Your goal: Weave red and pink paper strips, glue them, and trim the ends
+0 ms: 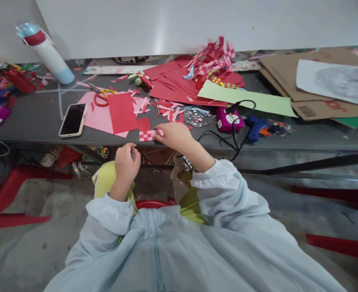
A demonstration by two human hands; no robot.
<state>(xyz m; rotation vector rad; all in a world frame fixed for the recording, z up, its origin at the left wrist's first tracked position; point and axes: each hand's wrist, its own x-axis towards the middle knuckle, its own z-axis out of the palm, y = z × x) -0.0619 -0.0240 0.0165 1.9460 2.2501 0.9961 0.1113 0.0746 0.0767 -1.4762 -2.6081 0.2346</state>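
A small red-and-pink checkered woven paper [146, 135] lies at the table's front edge, with plain red strips at its top. My right hand [176, 138] is closed at its right end, thumb and fingers pinching a pink paper strip [158, 132]. Just off the edge, to the lower left, my left hand [127, 160] is curled with its fingertips together; a small greyish bit shows between them, too little to name. A red paper sheet [123, 113] lies over pink paper [96, 115] beside the weave. Red-and-yellow scissors [102, 97] rest on the pink paper.
A phone [73, 120] and a bottle [49, 56] are at the left. Behind are red paper sheets [172, 83], woven strips [212, 56] and a light green sheet [245, 98]. To the right are a purple box [229, 121] with a black cable, a blue glue gun [257, 129] and cardboard [276, 73].
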